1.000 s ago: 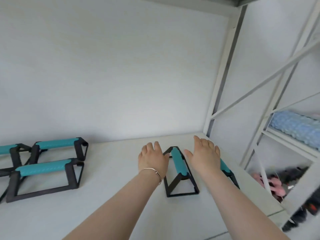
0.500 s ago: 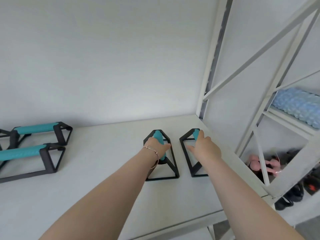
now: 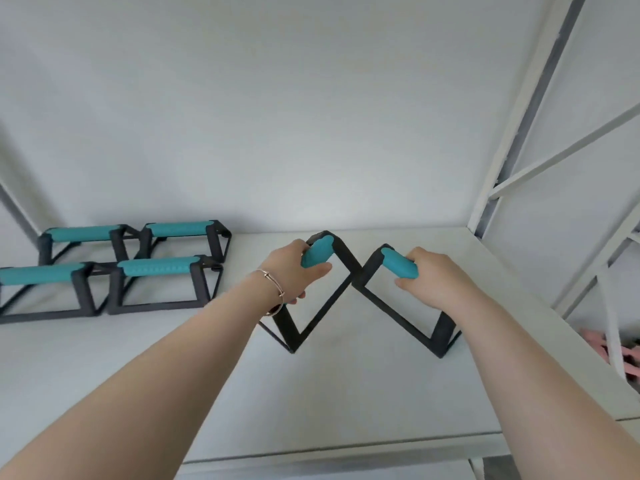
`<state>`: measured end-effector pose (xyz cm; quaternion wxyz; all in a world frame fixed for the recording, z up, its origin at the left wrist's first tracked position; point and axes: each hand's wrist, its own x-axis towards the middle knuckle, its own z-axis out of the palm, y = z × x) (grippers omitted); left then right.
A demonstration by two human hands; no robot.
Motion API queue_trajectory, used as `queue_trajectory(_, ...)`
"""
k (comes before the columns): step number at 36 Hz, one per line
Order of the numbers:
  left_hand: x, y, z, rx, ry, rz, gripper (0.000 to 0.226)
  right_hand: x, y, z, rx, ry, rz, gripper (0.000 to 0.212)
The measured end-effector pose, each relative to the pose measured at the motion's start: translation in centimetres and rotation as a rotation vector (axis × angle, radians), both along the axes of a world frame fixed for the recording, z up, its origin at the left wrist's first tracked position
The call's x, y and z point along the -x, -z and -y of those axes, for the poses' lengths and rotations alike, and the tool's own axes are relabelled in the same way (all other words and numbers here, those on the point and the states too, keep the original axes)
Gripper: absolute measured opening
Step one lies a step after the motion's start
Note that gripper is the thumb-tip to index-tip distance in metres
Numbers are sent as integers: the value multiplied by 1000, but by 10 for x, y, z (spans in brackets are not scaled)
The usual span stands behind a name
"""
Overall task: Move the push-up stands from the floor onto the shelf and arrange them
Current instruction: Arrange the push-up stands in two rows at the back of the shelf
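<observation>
While both forearms reach in from the near edge of the shelf (image 3: 363,393), each hand is wrapped around the teal grip of its own stand: the left hand (image 3: 294,268), with a thin bracelet (image 3: 273,285) at the wrist, is closed on the left stand (image 3: 311,306), and the right hand (image 3: 429,278) is closed on the right stand (image 3: 398,306). Both stands are tipped, so their black frames read as slanted diamonds, each with a low corner at or close to the board, and the 2 frames seem to meet at a point between the hands; whether they actually touch I cannot tell. By my judgement the step in hand is arranging, since these 2 are already up on the shelf and only their pose is unsettled. The next move likely calls for turning each one level, setting its base flat, and lining it up with the others. Further back on the left, 4 more stands (image 3: 159,271) sit upright in 2 rows of 2, close together, teal grips on top of black frames. Behind them is the pale back wall (image 3: 311,116), with a white upright post (image 3: 502,150) on the right.
</observation>
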<state>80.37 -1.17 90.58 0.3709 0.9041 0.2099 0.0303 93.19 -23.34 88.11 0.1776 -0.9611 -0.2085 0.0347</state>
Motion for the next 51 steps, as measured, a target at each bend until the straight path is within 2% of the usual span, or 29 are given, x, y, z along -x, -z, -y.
queue_trajectory(4, 54, -11, -61, -144, 33, -74, 42, 35, -10, -43, -94, -86, -3, 37)
queue_trajectory(9, 125, -18, -138, -246, 94, -169, 39, 87, -17, -109, -62, -232, -35, 30)
queue_trajectory(12, 166, -18, -184, -268, 120, -173, 37, 120, -18, -154, -29, -311, -40, 29)
queue_trajectory(17, 224, -15, -255, -413, 166, -207, 27, 172, -12, -228, -13, -438, -33, 24)
queue_trajectory(24, 267, 6, -333, -511, 228, -240, 30, 223, 13, -305, -11, -503, 24, 35)
queue_trajectory(32, 282, 35, -377, -568, 233, -276, 38, 246, 32, -340, 60, -496, 49, 37)
queue_trajectory(37, 282, 43, -383, -562, 221, -216, 38, 253, 30, -344, 75, -460, 77, 35)
queue_trajectory(44, 287, 57, -376, -584, 143, -93, 38, 255, 38, -349, -18, -374, 99, 33)
queue_trajectory(51, 287, 59, -377, -587, 153, -67, 38, 255, 37, -353, -16, -373, 116, 32)
